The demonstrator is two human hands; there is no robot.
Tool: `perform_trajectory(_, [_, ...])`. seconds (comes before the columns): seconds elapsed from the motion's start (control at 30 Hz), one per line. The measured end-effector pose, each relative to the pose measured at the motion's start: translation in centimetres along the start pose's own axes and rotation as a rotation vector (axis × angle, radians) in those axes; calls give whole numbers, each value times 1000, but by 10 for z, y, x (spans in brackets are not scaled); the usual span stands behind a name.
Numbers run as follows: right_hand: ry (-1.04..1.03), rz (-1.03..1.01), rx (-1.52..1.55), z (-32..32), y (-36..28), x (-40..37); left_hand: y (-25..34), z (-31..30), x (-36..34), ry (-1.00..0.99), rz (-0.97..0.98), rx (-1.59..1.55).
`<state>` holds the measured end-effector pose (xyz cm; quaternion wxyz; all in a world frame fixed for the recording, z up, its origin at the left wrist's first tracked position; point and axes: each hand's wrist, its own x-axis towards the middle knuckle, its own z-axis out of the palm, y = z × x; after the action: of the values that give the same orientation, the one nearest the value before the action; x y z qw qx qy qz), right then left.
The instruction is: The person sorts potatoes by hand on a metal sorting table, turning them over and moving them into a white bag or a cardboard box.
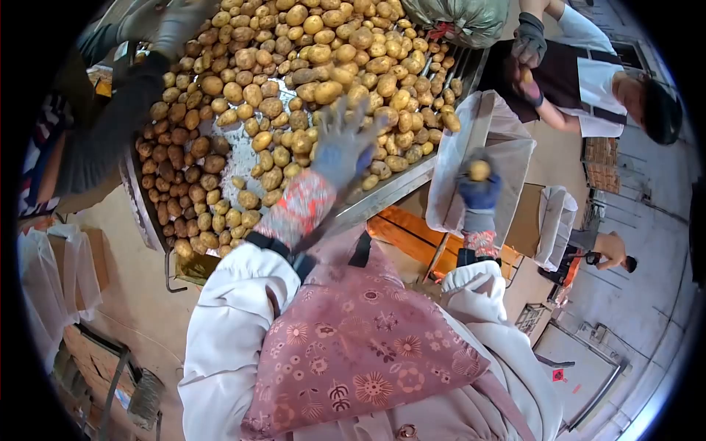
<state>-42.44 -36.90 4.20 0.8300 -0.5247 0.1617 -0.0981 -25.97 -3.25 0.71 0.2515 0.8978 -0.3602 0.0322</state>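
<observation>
Potatoes (283, 158) lie heaped across a metal sorting table (401, 184). My left hand (342, 147), in a grey and blue glove, reaches over the near side of the heap with its fingers spread; slight blur hides whether the fingertips touch any potatoes. Off the table's right side, my right hand (480, 192) grips a single yellowish potato (479, 170). It is over a box lined with white plastic (448, 173). Both my forearms wear patterned red and grey sleeve cuffs.
Across the table on the left, a co-worker's gloved hands (173, 22) reach in. Another person (562, 81) stands at the right, holding something small. A filled green sack (467, 18) rests at the far edge. An orange panel (412, 239) is below the table's edge.
</observation>
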Motion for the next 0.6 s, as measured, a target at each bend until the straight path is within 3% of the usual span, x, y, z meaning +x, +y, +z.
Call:
perform_trajectory(0.03, [-78, 34, 734, -10, -17, -8, -3, -11, 24, -23, -121, 93])
perform_trajectory(0.07, [-66, 19, 724, -10, -25, -19, -20, -7, 42, -133, -109, 34])
perform_trajectory(0.1, [99, -47, 645, -8, -33, -28, -40, -2, 59, -240, -97, -26])
perform_trajectory(0.13, [257, -109, 567, -5, -38, -28, -51, -3, 75, -487, -32, 89])
perform_trajectory(0.2, [196, 25, 653, 7, -25, 20, -55, -1, 79, -490, 40, 179])
perform_trajectory(0.23, [381, -78, -140, 33, -7, 38, -56, 6, 76, -452, 53, 228])
perform_trajectory(0.3, [212, 61, -979, 20, 25, 101, -67, 17, 57, -320, 127, 324])
perform_trajectory(0.33, [138, 89, -1510, 19, 23, 120, -65, -1, 53, -415, 36, 198])
perform_trajectory(0.37, [176, -221, -1947, 12, 33, 137, -62, -22, 50, -505, -67, 69])
perform_trajectory(0.43, [153, 269, -1713, 6, 32, 182, -63, -30, 33, -548, -172, 49])
perform_trajectory(0.53, [305, 337, -1792, 8, 43, 211, -65, -32, 4, -641, -317, -4])
perform_trajectory(0.57, [204, 270, -1677, 2, 44, 217, -67, -29, -4, -653, -367, -30])
perform_trajectory(0.6, [126, 256, -1122, -48, 77, 231, -68, -23, -10, -660, -423, -9])
